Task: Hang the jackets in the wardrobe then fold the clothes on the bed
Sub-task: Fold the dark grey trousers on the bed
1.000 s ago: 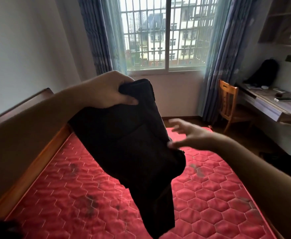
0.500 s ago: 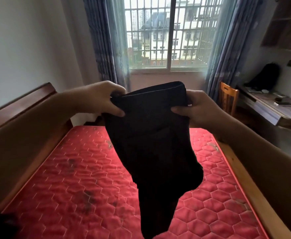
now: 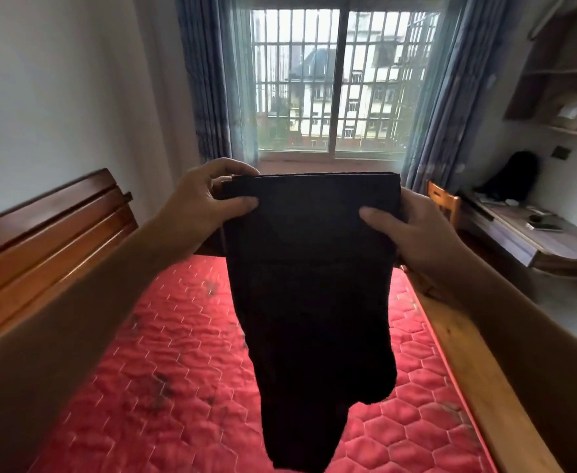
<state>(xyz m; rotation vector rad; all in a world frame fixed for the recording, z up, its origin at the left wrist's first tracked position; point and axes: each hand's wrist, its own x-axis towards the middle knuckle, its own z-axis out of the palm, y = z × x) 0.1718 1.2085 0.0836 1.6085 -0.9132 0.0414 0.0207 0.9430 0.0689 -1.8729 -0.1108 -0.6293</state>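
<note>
Black garment (image 3: 311,285) above red mattress (image 3: 178,370)

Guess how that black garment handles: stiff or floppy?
Probably floppy: the black garment hangs limp below the left hand and right hand. Likely fairly heavy cloth, since it drapes straight. Its top edge looks flat only because both hands pull it taut.

Your two arms are bare from the frame edges to the fingertips — no sleeve, cuff, watch, band or glove shows on either. Your left hand (image 3: 208,199) shows rounded knuckles and a short, plain thumbnail just above its pinch point. Your right hand (image 3: 413,227) shows a broad thumb with a short nail at its grip — and no ring on any visible finger.
</note>
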